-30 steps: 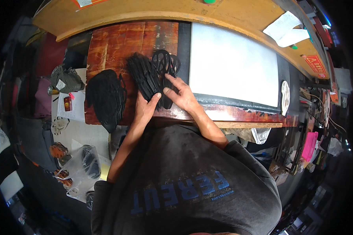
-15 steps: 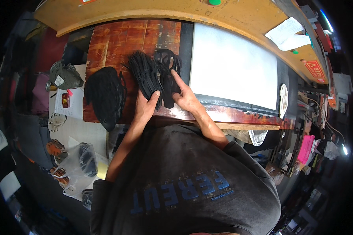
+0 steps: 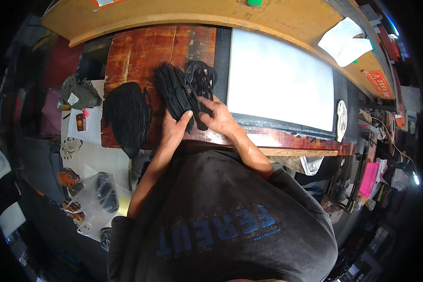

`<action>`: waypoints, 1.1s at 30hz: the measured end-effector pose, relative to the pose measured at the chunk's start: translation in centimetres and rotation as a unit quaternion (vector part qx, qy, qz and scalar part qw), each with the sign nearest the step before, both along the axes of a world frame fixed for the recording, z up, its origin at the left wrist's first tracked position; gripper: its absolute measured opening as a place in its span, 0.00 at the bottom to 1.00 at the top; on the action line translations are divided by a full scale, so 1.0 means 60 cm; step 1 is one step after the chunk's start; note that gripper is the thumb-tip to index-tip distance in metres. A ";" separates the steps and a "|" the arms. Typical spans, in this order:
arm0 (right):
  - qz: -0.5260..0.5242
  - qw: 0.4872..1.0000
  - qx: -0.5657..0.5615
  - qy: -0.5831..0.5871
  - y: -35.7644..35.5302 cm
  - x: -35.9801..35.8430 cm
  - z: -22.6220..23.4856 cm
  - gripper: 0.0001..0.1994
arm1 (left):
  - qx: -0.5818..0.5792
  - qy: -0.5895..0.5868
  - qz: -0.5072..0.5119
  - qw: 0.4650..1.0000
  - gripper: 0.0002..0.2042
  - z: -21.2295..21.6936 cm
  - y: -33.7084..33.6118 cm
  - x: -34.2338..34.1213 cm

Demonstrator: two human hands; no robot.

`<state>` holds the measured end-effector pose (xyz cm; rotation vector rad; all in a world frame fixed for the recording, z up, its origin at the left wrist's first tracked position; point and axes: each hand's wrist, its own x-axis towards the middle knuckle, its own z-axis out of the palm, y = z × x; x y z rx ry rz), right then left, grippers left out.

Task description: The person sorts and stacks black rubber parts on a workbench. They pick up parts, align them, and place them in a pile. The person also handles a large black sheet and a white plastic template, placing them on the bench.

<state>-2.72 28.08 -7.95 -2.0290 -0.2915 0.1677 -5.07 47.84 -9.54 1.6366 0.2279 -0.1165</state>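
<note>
Left of white panel (image 3: 282,80): black strappy bundle (image 3: 173,89), lower end clamped in left hand (image 3: 175,128), thumb on top. Nearer panel: black cut-out piece (image 3: 203,84) under right hand (image 3: 218,118), fingers half-curled, can't tell if pinching. Probably light, floppy, prone to splaying; best held at gathered end.

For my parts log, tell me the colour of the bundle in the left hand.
Black; the head view shows the bundle best.

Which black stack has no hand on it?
The leftmost black stack; the left hand grips the middle bundle, the right hand touches the rightmost pieces.
</note>
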 end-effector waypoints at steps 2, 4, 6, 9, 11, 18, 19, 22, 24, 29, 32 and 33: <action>-0.029 0.999 -0.016 -0.012 0.000 -0.001 -0.008 0.37 | -0.002 0.007 0.003 1.000 0.30 0.004 -0.001 0.001; -0.062 0.998 -0.024 0.020 0.001 -0.005 -0.013 0.42 | 0.003 0.001 0.003 1.000 0.30 0.009 -0.002 0.001; -0.051 0.998 -0.036 0.010 0.001 -0.008 -0.012 0.44 | 0.009 0.001 0.001 1.000 0.29 0.015 -0.003 0.000; -0.063 0.998 -0.015 -0.006 0.003 -0.012 -0.001 0.46 | 0.004 0.009 0.002 1.000 0.26 0.020 -0.005 -0.002; -0.065 0.997 0.034 0.011 0.005 -0.013 0.010 0.45 | -0.007 0.004 0.009 1.000 0.26 0.019 -0.006 -0.002; -0.031 0.999 -0.023 0.036 0.013 -0.016 0.024 0.45 | 0.010 0.031 0.035 0.999 0.23 0.004 -0.008 0.002; -0.042 0.998 -0.025 0.044 0.014 -0.015 0.021 0.44 | -0.005 0.047 0.031 0.998 0.23 0.003 -0.007 0.002; -0.075 0.995 -0.012 0.059 0.015 -0.011 0.011 0.43 | 0.015 0.029 0.023 0.999 0.22 0.003 -0.008 0.004; -0.098 0.993 0.021 0.059 0.013 -0.009 0.006 0.41 | 0.035 0.033 0.021 0.999 0.22 0.004 -0.008 0.004; -0.046 0.998 0.014 -0.033 0.010 -0.011 0.005 0.32 | -0.005 0.021 0.030 0.999 0.21 0.004 -0.010 0.000; -0.033 0.999 0.004 -0.013 0.011 -0.012 0.007 0.30 | -0.015 0.028 0.033 0.999 0.21 0.002 -0.010 -0.001; -0.033 0.999 0.000 -0.010 0.012 -0.011 0.006 0.31 | -0.023 0.035 0.034 0.999 0.21 0.002 -0.011 0.000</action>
